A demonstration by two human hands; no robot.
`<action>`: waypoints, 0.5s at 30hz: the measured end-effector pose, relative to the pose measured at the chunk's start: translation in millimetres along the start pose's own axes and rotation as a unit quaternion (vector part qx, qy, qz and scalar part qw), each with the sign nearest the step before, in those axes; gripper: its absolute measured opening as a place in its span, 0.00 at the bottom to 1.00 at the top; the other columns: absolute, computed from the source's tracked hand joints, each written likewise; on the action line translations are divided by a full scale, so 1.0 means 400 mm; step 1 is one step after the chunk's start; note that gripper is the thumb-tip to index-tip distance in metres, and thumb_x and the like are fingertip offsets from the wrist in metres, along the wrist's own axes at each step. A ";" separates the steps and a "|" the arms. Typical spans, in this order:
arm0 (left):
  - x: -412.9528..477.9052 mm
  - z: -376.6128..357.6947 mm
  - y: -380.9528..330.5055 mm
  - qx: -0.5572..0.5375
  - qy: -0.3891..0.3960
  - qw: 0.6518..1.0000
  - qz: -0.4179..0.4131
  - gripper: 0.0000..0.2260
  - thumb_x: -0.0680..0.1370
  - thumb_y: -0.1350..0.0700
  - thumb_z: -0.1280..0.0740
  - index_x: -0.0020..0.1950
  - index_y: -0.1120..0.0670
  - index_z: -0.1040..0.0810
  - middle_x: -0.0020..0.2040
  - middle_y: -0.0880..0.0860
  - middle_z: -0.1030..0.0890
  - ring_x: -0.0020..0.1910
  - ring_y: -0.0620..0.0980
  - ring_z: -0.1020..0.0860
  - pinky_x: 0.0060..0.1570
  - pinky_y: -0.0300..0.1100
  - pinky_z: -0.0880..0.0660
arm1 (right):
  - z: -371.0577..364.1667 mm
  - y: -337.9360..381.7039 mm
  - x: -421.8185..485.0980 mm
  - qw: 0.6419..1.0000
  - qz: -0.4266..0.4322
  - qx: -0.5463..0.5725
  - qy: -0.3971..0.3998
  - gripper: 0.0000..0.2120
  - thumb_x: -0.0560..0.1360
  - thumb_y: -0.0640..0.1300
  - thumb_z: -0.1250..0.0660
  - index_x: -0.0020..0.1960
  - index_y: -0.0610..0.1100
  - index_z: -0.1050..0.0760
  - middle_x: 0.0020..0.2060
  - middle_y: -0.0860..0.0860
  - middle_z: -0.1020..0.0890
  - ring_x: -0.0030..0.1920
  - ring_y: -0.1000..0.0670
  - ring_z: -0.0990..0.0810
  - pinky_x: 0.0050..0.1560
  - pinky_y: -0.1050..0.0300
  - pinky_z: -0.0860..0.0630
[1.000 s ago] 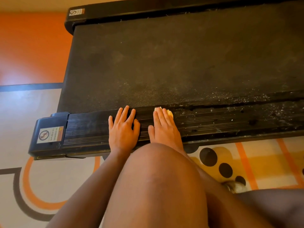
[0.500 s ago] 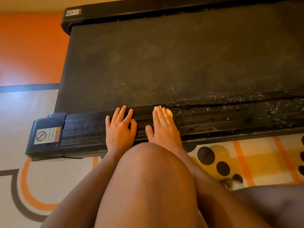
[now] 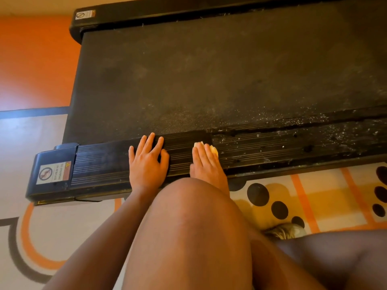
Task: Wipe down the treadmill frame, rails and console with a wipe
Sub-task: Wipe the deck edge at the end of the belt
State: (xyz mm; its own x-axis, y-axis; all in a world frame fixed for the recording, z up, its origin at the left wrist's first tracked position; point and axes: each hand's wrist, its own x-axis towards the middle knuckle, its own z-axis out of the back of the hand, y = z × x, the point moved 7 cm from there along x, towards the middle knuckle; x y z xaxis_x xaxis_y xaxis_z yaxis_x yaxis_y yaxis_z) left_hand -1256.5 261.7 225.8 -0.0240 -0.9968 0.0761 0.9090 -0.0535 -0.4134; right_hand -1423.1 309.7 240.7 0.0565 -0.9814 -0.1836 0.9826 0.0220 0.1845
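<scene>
Head camera, tipped steeply down over the treadmill's side.
Single wide-angle view, facing forward and down. A raised knee (image 3: 188, 227) fills the near centre, very close to the lens. The near rail (image 3: 272, 147) runs across mid-frame close by, the belt (image 3: 209, 70) lies beyond it, and the far rail (image 3: 188, 11) hugs the top edge. The patterned floor (image 3: 31, 143) shows at left and near right.
</scene>
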 end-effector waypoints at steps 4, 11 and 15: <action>0.002 -0.003 0.000 0.001 0.002 1.000 0.001 0.24 0.84 0.41 0.49 0.76 0.48 0.29 0.79 0.52 0.34 0.80 0.55 0.40 0.78 0.61 0.50 | -0.027 -0.001 -0.059 1.000 0.009 0.008 0.018 0.32 0.82 0.58 0.49 0.73 0.37 0.27 0.72 0.40 0.25 0.72 0.38 0.26 0.72 0.41 0.36; 0.005 -0.006 0.000 0.008 0.029 1.000 0.010 0.26 0.84 0.40 0.51 0.78 0.47 0.32 0.80 0.51 0.37 0.81 0.55 0.43 0.79 0.61 0.53 | 0.039 0.010 0.123 0.998 -0.043 0.037 0.016 0.34 0.85 0.60 0.51 0.84 0.44 0.55 0.83 0.46 0.54 0.83 0.45 0.58 0.82 0.47 0.58; 0.006 -0.007 0.002 0.013 0.029 0.999 0.012 0.26 0.84 0.39 0.52 0.78 0.46 0.32 0.80 0.51 0.38 0.81 0.54 0.43 0.79 0.61 0.53 | 0.023 0.005 0.062 0.998 -0.051 0.033 0.032 0.35 0.85 0.61 0.52 0.84 0.46 0.59 0.83 0.47 0.57 0.82 0.46 0.60 0.78 0.50 0.64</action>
State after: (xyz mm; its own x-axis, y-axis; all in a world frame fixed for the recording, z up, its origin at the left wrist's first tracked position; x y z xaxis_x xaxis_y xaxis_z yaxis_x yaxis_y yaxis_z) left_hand -1256.9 259.1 223.0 -0.0264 -0.9996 0.0128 0.9203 -0.0293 -0.3901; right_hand -1421.2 283.8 245.3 -0.0303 -0.9638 -0.2648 0.9702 -0.0921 0.2241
